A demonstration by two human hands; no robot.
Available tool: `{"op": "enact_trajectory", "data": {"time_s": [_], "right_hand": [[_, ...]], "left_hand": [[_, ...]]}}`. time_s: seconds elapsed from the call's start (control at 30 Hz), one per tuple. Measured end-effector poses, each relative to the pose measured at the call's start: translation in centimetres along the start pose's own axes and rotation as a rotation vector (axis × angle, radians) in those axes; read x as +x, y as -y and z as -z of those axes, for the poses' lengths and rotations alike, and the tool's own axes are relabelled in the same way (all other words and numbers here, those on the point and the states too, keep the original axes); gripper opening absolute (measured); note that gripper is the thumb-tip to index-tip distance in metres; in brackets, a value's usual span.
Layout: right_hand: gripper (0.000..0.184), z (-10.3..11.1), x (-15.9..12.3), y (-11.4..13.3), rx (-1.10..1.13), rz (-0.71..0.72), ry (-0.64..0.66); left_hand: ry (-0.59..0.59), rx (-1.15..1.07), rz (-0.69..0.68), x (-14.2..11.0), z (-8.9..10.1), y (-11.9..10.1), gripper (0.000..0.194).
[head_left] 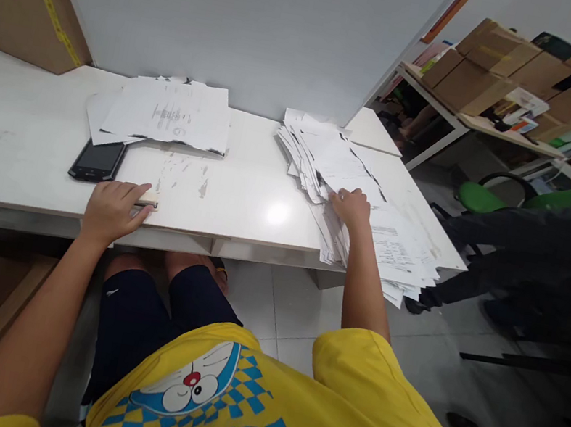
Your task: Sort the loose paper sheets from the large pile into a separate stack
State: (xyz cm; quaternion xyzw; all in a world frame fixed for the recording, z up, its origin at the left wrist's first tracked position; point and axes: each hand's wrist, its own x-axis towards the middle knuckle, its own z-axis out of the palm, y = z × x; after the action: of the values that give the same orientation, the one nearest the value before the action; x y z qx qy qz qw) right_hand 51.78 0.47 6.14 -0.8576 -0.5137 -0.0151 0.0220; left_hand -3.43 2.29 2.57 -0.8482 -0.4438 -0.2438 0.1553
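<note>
My left hand (113,207) rests on the front edge of the white table (244,199), fingers curled over a small beige object (148,201) that looks like a stamp or eraser. My right hand (351,207) lies on a big fanned-out heap of printed papers (361,190) on the right side of the table, its fingertips pressing on the sheets. A smaller stack of printed papers (168,112) lies at the back left, apart from both hands.
A black phone (97,160) lies face up just beyond my left hand. A cardboard box (21,5) stands at the far left. A grey partition (232,13) closes the table's back. To the right are a green chair (487,197) and a shelf of boxes (499,67).
</note>
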Motion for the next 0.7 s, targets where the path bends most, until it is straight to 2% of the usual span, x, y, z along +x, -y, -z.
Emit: {"op": "enact_trajectory", "data": {"time_s": [0.1,0.27,0.53,0.6,0.7], "right_hand": [[0.055,0.0,-0.2,0.0,-0.010,0.020,0.039],[0.073,0.1,-0.9,0.8,-0.071,0.051,0.050],[0.052,1.2,-0.9,0.8,-0.054,0.053,0.071],[0.047,0.9,-1.0,0.8,-0.061,0.071,0.018],[0.043,0.1,-1.4,1.2,-0.091,0.125,-0.126]], "left_hand": [[0.001,0.022,-0.011,-0.1,-0.1,0.0,0.039],[-0.006,0.082,-0.034,-0.1,-0.2,0.1,0.039],[-0.096,0.080,-0.077,0.1,-0.2,0.3,0.036],[-0.117,0.053,-0.073,0.1,-0.3,0.4,0.036],[-0.097,0.023,-0.042,0.0,-0.4,0.4,0.037]]}}
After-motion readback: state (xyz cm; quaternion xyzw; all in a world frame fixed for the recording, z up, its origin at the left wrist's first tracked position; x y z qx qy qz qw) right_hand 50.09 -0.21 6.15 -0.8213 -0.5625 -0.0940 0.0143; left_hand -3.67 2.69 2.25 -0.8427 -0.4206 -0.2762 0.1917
